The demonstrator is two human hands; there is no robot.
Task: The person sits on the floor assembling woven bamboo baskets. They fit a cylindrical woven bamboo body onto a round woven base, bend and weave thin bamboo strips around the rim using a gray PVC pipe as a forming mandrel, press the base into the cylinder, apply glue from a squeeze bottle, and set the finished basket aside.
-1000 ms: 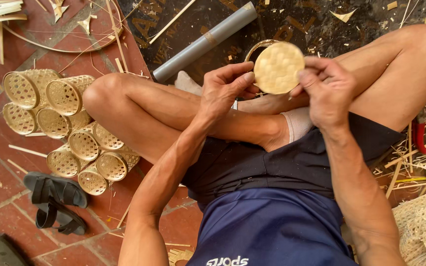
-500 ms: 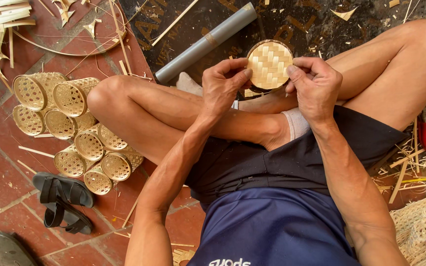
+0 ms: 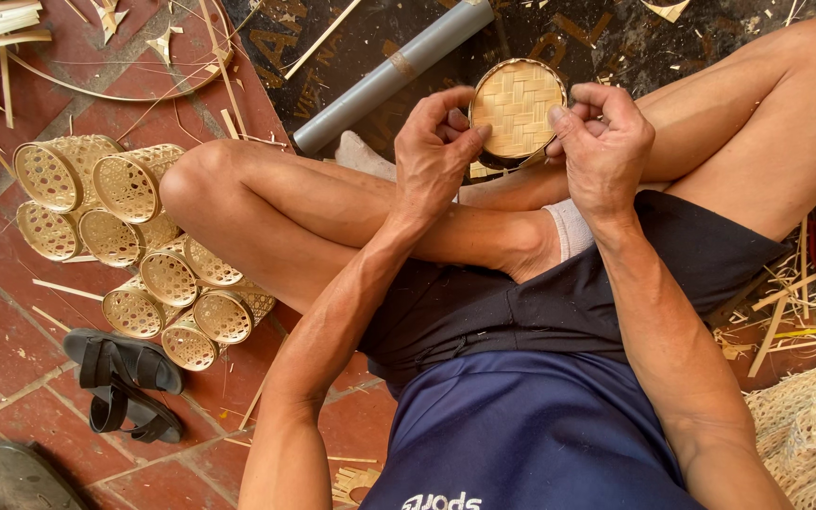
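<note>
Since the earlier frames the round woven bamboo disc (image 3: 518,107) has dropped slightly toward the knees and tilted flatter, both hands staying on it. Left hand (image 3: 434,151) pinches its left edge, thumb and fingers closed on the rim; right hand (image 3: 604,142) clamps the right edge the same way, disc held above the crossed legs. Risk, as I judge it: thin rim strip could spring loose or splinter under the pinch, or the weave could buckle. No packages or labels seen; dark mat (image 3: 606,42) behind carries faded lettering, grey tube (image 3: 391,74) lies on it, finished woven baskets (image 3: 134,255) stacked at left beside black sandals (image 3: 125,382)
</note>
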